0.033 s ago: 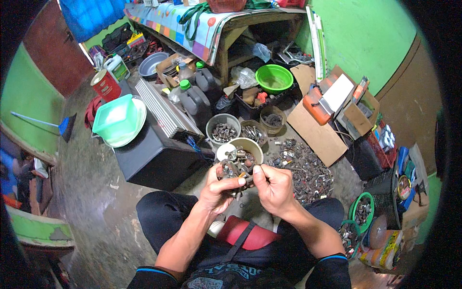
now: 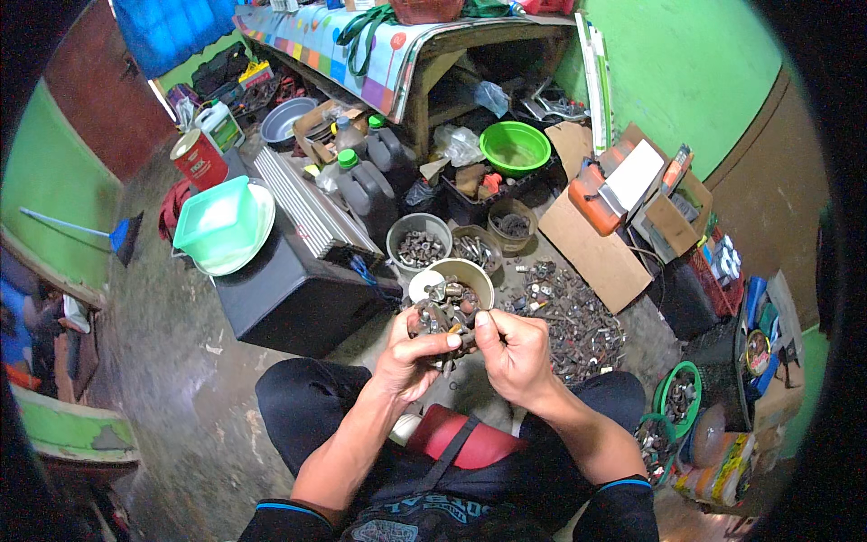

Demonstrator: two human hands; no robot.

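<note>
Just above a cream bucket (image 2: 485, 278), my left hand (image 2: 404, 365) is cupped around a heap of small, dirty metal hardware pieces (image 2: 439, 327). My right hand (image 2: 517, 358) pinches at the right edge of that heap, thumb against curled fingers. What it grips there is too small and dark to name. Metal parts and a white disc (image 2: 422, 286) show in the bucket behind the hands. To the right, a wide pile of loose bolts and mixed metal bits (image 2: 578, 321) covers the floor. A small dark ring (image 2: 453, 386) lies below my hands.
Behind the cream bucket stand a grey bucket of metal parts (image 2: 394, 246) and smaller tubs. A black box (image 2: 280, 303) sits at left, dark jugs (image 2: 366, 194) beyond it. Flattened cardboard (image 2: 591, 248) lies at right, near a green basket (image 2: 692, 397). A cloth-covered table (image 2: 316, 45) spans the back.
</note>
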